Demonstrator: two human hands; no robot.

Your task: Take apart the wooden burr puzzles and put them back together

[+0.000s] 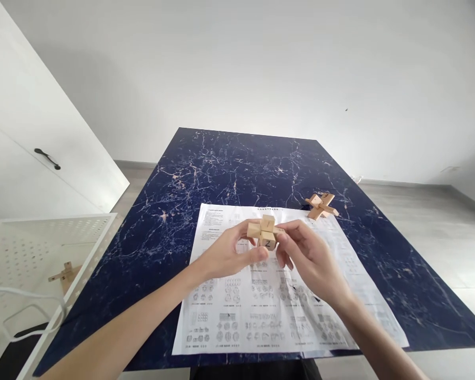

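A small wooden burr puzzle point(267, 241) of crossed blocks, one face marked with a dark figure, is held up over a printed sheet. My left hand point(237, 250) grips it from the left, thumb below and fingers behind. From the right, my right hand point(306, 256) pinches a block end between thumb and forefinger, its other fingers curled beneath. Under both hands lies the white instruction sheet point(229, 330), covered in small diagrams. A second wooden puzzle point(321, 206), also a cross of blocks with a dark mark, rests at the sheet's top right corner.
The dark blue marbled table point(221, 163) reaches toward a pale wall. On the left stand a white perforated basket point(19, 248), a wooden cross-shaped piece point(66, 275) inside it, and a white cable point(31, 291). Beyond is a white cabinet point(43, 116) with a black handle.
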